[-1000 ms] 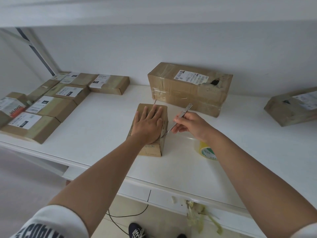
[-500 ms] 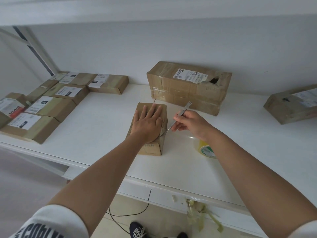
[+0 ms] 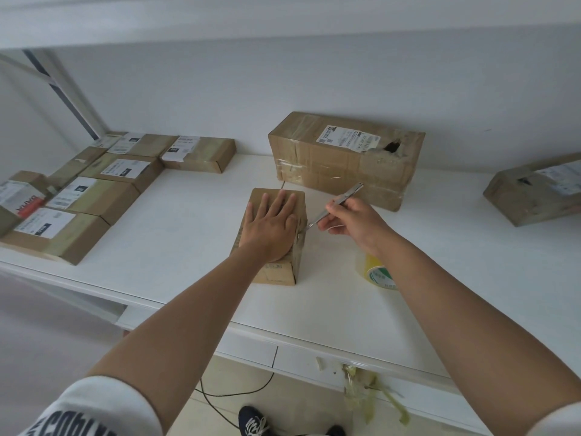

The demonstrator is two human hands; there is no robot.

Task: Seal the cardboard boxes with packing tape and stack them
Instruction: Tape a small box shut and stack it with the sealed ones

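Head view, blade [image 3: 334,207] seemingly at box [image 3: 276,272] edge

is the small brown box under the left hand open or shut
Shut: the small brown cardboard box has its top lying flat under the open left hand, with no flap raised. Whether the tape seals it fully, cannot tell.

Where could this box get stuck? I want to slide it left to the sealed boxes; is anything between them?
Nothing visible: bare white table lies between the small box and the labelled boxes. The left hand presses its top.
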